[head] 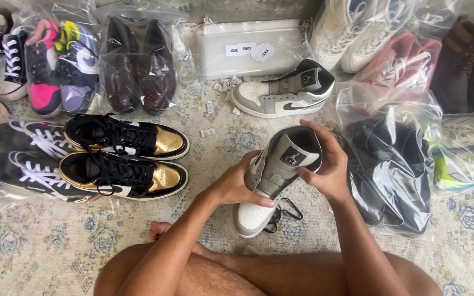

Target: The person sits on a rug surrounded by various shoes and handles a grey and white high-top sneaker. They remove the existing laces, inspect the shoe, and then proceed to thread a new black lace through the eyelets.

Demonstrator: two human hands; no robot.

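Observation:
A grey and white high-top sneaker (274, 175) stands tilted on the carpet in front of me, toe toward my legs, black laces hanging loose. My left hand (237, 183) grips its left side near the laces. My right hand (325, 164) wraps around the collar and heel on the right. Its matching sneaker (283, 90) lies on its side further back, untouched.
A black and gold pair (124, 156) sits to the left beside bagged black sneakers (23, 156). More bagged shoes (133, 63) line the back and the right side (390, 164). A stack of clear bags (248, 49), a small spray bottle (184, 57) and paper tags lie behind.

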